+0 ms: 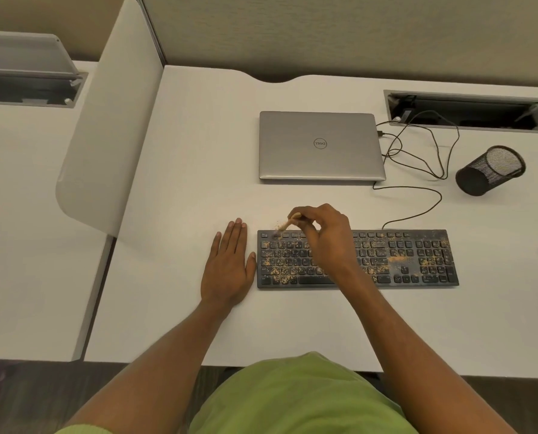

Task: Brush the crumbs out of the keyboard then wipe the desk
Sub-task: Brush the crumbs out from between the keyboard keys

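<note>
Tan crumbs (pixel 397 259) speckle a black keyboard (pixel 424 242) on an off-white table (pixel 198 151). The brush (pixel 287 225) is pale tan, the laptop (pixel 320 158) silver-grey with a darker ring logo, the cup (pixel 490 170) black wire mesh, the cable (pixel 440 198) black, the person's shirt (pixel 292 399) lime green.

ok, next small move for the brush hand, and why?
Probably flick the brush in the right hand down to the next row: its tip sits top-left on the keyboard, while crumbs cover the rows below. Left hand lies flat beside it.
</note>
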A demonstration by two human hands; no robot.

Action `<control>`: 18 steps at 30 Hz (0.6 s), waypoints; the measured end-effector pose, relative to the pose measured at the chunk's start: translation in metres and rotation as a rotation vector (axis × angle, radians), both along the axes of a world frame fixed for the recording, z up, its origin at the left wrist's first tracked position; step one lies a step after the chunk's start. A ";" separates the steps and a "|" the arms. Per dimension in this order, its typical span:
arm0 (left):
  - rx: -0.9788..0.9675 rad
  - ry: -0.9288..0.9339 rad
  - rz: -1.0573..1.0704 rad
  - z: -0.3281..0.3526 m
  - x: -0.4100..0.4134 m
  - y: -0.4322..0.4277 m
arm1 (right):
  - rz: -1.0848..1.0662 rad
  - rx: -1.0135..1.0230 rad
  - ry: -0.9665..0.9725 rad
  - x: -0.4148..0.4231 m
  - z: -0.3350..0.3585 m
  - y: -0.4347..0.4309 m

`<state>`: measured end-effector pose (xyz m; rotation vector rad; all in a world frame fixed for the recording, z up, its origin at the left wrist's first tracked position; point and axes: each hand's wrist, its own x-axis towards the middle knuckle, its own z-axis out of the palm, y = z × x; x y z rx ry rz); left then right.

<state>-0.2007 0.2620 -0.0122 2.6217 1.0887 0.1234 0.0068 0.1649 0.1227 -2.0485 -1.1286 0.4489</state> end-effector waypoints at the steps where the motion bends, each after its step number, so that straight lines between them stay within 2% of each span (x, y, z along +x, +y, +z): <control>1: 0.001 0.001 -0.001 0.000 0.000 0.000 | -0.038 0.030 -0.014 0.000 0.000 0.000; 6: -0.002 0.003 -0.001 0.001 0.000 0.000 | -0.025 -0.067 -0.072 0.001 -0.002 -0.003; 9: -0.004 0.009 0.001 0.000 0.001 0.000 | -0.064 -0.026 -0.011 0.000 -0.001 -0.003; 12: 0.000 0.011 0.000 0.000 -0.001 0.000 | -0.100 -0.010 -0.046 -0.002 0.004 -0.003; 18: -0.011 0.000 0.000 0.000 0.000 0.000 | 0.024 -0.107 -0.048 -0.005 0.007 -0.003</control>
